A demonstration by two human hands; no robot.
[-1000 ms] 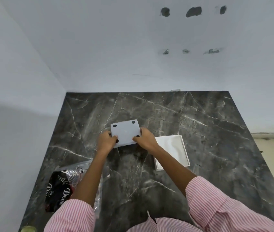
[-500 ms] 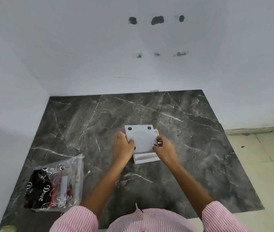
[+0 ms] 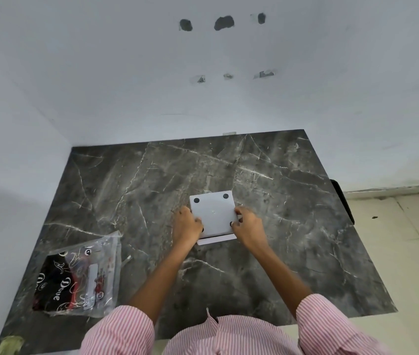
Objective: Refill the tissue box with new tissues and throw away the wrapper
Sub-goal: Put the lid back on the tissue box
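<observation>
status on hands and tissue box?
Both hands, left and right, grip grey base panel over white box shell. Tissue pack unopened, front-left. Nothing obstructing.

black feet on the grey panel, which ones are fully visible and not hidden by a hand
The two far feet: one at the far left corner, one at the far right corner. The near two are partly hidden by the left hand and right hand.

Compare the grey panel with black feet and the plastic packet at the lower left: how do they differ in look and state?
The grey panel is plain, opaque and rigid-looking; the plastic packet is clear, crinkled film over black printed contents. The panel is gripped at its sides by the left hand and right hand, above a white tray; the packet lies untouched, flat on the marble table. Both are roughly rectangular.
</observation>
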